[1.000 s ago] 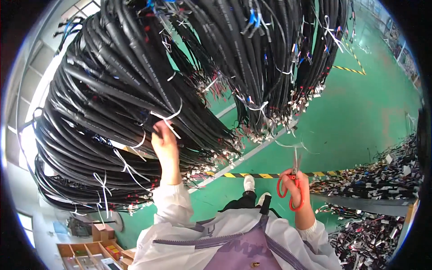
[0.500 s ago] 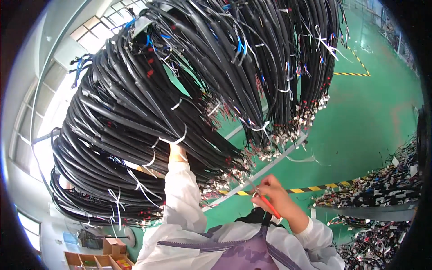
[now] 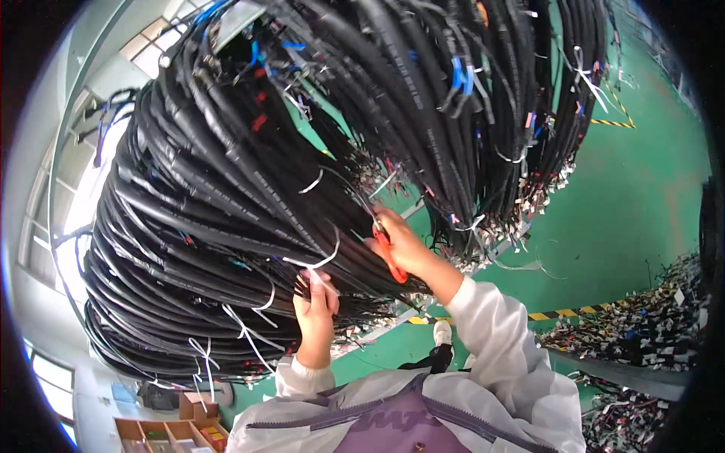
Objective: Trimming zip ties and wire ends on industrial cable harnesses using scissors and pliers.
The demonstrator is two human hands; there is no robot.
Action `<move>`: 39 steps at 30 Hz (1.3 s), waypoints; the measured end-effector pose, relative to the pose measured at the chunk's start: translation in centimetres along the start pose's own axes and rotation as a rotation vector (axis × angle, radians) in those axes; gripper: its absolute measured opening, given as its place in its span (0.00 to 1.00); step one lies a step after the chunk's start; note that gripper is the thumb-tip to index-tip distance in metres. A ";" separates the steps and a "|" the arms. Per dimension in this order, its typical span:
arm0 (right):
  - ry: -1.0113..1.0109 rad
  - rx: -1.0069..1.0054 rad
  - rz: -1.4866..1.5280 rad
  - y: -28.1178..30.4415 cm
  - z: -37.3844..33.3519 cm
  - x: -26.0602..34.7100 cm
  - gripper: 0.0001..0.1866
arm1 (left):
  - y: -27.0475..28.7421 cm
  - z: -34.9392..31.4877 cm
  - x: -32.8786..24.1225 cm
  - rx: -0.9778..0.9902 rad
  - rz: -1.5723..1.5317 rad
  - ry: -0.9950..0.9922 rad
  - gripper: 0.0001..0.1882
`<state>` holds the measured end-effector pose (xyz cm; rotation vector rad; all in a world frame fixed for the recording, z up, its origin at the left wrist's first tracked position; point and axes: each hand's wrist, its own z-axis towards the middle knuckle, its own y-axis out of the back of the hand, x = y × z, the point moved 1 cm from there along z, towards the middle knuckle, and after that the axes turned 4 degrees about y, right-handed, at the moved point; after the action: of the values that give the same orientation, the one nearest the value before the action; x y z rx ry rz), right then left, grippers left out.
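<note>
A large hanging mass of black cable harnesses [image 3: 219,181] fills the upper left and middle, tied in bundles with white ties. My left hand [image 3: 313,309] is at the lower edge of one bundle, its fingers closed at the white tie [image 3: 308,264] around that bundle. The fingers hide part of what they pinch. To the right, my right hand [image 3: 404,245] grips red-handled pliers [image 3: 390,260] in front of the cables. Their metal jaws point up and away, toward another bundle; the tips are hard to make out against the black cables.
White connectors [image 3: 540,196] hang at the cable ends, above a pale rail. More harnesses [image 3: 627,332] lie on a rack at the right. Yellow-black tape [image 3: 559,315] marks the green floor [image 3: 612,234]. Wooden compartments [image 3: 162,432] stand at lower left.
My left hand has drawn back out from under the bundle to its tie. The right hand has moved up and left with the pliers, from near my body to the cables.
</note>
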<state>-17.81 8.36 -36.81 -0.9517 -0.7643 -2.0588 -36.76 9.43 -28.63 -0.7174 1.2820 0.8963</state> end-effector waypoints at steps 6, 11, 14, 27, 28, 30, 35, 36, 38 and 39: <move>-0.041 0.131 0.295 3.4 -3.2 1.1 0.09 | 2.3 -2.9 -1.9 0.348 0.037 0.250 0.22; -0.313 0.243 0.685 7.7 -7.1 3.6 0.07 | 0.7 -2.6 -1.9 0.604 0.096 0.031 0.28; -0.308 0.280 0.763 8.0 -6.0 9.1 0.10 | 0.4 -3.5 -2.4 0.555 0.125 0.155 0.28; -0.309 0.269 1.077 7.9 -6.1 12.5 0.24 | -4.0 -6.7 -3.6 0.295 -0.563 0.536 0.22; -0.303 0.266 1.076 7.9 -5.9 12.5 0.24 | -4.3 -7.0 -4.0 0.249 -0.577 0.577 0.20; -0.322 0.283 1.138 7.7 -5.7 12.7 0.24 | -4.4 -7.2 -4.3 0.258 -0.661 0.590 0.20; -0.335 0.282 1.131 7.5 -5.4 13.1 0.24 | -4.7 -7.2 -4.6 0.280 -0.880 0.642 0.16; -0.328 0.275 1.130 7.6 -5.4 13.0 0.24 | -4.6 -7.1 -4.6 0.289 -0.876 0.641 0.16; -0.309 0.302 1.205 7.6 -5.4 12.6 0.23 | -4.4 -6.9 -4.5 0.330 -0.987 0.674 0.15; -0.299 0.301 1.196 7.5 -5.4 12.4 0.23 | -4.6 -6.9 -4.7 0.307 -0.998 0.684 0.14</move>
<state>-19.45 -4.39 -28.20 -1.1456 -0.4287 -0.7585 -36.34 0.58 -25.30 -1.2941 1.3479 -0.3895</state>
